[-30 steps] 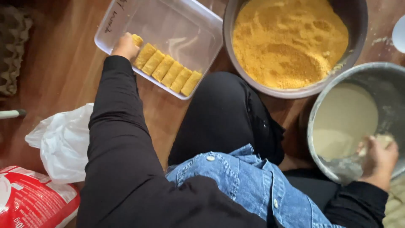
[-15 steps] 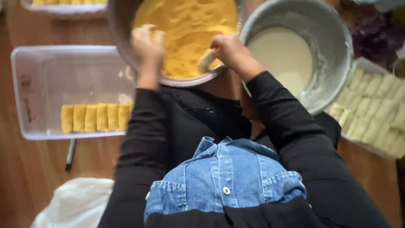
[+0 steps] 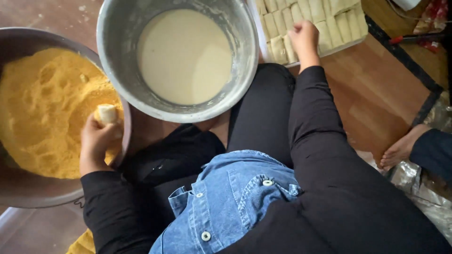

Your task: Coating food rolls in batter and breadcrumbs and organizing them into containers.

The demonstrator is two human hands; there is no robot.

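My left hand (image 3: 96, 143) grips a pale battered roll (image 3: 107, 113) over the yellow crumbs (image 3: 44, 108) inside a dark metal bowl (image 3: 28, 190) at the left. My right hand (image 3: 304, 38) reaches to the far right and rests, fingers curled, on the pale uncoated rolls (image 3: 278, 33) lined up in a white tray (image 3: 346, 44); whether it grips one I cannot tell. Between the two hands stands a grey metal bowl (image 3: 115, 61) filled with creamy batter (image 3: 184, 56). My black sleeves and a blue denim garment fill the lower frame.
Wooden floor (image 3: 372, 99) lies right of my leg. Another person's bare foot (image 3: 400, 149) and dark trouser leg come in at the right edge, beside crinkled foil (image 3: 423, 188). A clear tray corner (image 3: 33, 230) shows at the lower left.
The view has swung right. My right hand left the crumb bowl and moved out to the tray of uncoated rolls. My left hand now holds the roll in the crumbs.
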